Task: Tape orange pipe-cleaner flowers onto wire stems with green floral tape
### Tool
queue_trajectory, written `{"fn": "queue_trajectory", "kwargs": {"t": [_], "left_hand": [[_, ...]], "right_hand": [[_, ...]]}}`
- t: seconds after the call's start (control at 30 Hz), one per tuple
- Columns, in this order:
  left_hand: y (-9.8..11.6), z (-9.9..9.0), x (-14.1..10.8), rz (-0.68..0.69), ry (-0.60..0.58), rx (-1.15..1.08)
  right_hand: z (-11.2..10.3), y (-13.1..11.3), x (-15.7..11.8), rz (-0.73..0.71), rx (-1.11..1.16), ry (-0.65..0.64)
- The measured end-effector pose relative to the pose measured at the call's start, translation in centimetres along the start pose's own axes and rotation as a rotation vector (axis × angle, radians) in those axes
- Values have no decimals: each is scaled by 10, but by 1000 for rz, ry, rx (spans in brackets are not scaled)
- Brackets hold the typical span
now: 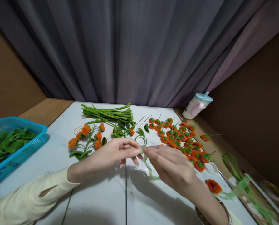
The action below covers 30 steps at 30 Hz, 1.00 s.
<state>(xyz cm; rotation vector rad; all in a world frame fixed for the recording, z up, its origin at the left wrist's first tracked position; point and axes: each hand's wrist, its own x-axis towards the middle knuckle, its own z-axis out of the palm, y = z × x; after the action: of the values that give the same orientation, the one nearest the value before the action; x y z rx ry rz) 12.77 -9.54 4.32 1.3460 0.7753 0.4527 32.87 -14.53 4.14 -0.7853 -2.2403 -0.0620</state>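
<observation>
My left hand (117, 151) and my right hand (173, 162) meet fingertip to fingertip above the middle of the white table. Each has thumb and forefinger closed in a pinch, while the left hand's other fingers hang loosely curled. A thin strip of pale green floral tape (150, 170) trails down from where the fingertips meet. Whatever else is pinched there is too small to make out. Just beyond the fingers lies a tape roll (141, 141), with two small green fuzzy leaves (141, 132) behind it.
Several orange fuzzy flower heads (174, 137) spread at right; one lone orange flower (213, 186) sits nearer. At left are a flower spray (86, 140), a green stem bundle (111, 114) and a blue basket (24, 153) of leaves. A lidded cup (197, 106) stands back right.
</observation>
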Motion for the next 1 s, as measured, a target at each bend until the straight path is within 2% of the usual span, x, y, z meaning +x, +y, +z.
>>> {"fn": "queue_trajectory", "kwargs": {"t": [0.1,0.17,0.23,0.33,0.43,0.5,0.57,0.67,0.73,0.8,0.87,1.0], "left_hand": [[-7,7,-4,430,214,484],[-15,10,-6,714,267,745],[-21,13,-7,909,320,896],[-25,14,-6,1040,416,984],[-24,14,-7,1045,405,1021],[-22,14,-8,997,373,983],[-18,14,-10,866,350,904],[-7,9,-11,455,258,674],[2,3,-9,133,118,422],[8,-3,-6,-95,-22,165],[10,-8,-1,-226,-125,-44],[4,-12,6,-366,-278,-345]], "right_hand": [[0,-4,3,171,80,50],[-2,-7,5,261,118,65],[-3,-11,7,309,149,83],[-2,-14,7,339,166,101],[1,-14,4,344,150,89],[4,-11,1,321,124,60],[6,-9,-2,256,95,12],[4,-7,-1,91,39,-90],[0,-7,2,-15,-6,-170],[-5,-8,5,-75,-23,-234],[-8,-7,6,-80,9,-268],[-11,-2,4,0,176,-316]]}}
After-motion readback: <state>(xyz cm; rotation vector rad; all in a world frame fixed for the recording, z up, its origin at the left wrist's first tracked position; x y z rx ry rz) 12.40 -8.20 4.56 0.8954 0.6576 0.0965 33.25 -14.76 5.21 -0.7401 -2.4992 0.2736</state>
